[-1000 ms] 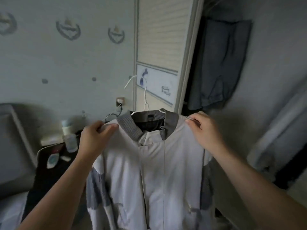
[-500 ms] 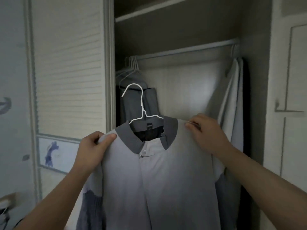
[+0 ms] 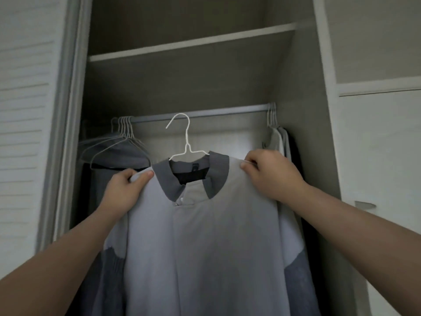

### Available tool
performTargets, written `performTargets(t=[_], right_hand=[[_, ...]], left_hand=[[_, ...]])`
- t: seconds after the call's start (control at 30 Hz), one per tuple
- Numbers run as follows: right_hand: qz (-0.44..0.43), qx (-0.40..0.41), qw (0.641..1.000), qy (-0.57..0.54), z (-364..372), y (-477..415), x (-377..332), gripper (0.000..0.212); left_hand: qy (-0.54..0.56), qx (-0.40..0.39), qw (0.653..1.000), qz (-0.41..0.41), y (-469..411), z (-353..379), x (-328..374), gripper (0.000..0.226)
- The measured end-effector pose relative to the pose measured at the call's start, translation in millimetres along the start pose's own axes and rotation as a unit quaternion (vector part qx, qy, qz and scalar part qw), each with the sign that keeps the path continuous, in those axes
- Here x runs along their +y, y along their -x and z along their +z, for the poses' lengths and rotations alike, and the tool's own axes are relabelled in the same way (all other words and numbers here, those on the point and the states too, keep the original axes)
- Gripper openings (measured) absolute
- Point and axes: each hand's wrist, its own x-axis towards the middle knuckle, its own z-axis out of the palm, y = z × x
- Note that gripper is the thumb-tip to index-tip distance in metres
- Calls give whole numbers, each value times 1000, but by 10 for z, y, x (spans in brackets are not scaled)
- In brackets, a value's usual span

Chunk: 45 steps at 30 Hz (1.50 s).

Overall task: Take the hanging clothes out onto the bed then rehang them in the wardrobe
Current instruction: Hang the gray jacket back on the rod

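A pale grey jacket (image 3: 205, 242) with a dark grey collar and grey sleeves hangs on a white wire hanger (image 3: 185, 142). I hold it up in front of the open wardrobe. My left hand (image 3: 124, 191) pinches its left shoulder and my right hand (image 3: 270, 174) pinches its right shoulder. The hanger's hook sits just below and in front of the wardrobe rail (image 3: 205, 113), apart from it.
Several empty wire hangers and a dark garment (image 3: 118, 153) hang at the rail's left end. Pale clothes (image 3: 279, 139) hang at its right end. A shelf (image 3: 191, 45) runs above the rail. A louvred door (image 3: 25, 124) stands at the left, a white panel (image 3: 378, 156) at the right.
I have turned from the wall toward the wardrobe and raised the jacket, so the hook has come up close to the rail. Both hands keep their hold on the shoulders.
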Motion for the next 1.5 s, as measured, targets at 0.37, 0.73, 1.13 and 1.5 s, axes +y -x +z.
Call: performTargets(t=[0.37, 0.73, 1.13, 1.5], right_hand=[[55, 31, 990, 123, -115, -706, 191, 24], [83, 96, 975, 181, 77, -1491, 126, 20], [131, 120, 968, 179, 1003, -2259, -164, 14], [158, 99, 955, 232, 1390, -2188, -131, 20]], left_hand=[[73, -5, 997, 20, -1077, 1185, 82, 48], [88, -17, 995, 34, -2168, 2194, 83, 56], [324, -83, 942, 39, -2639, 2830, -132, 51], [402, -116, 905, 72, -2521, 3012, -318, 38]])
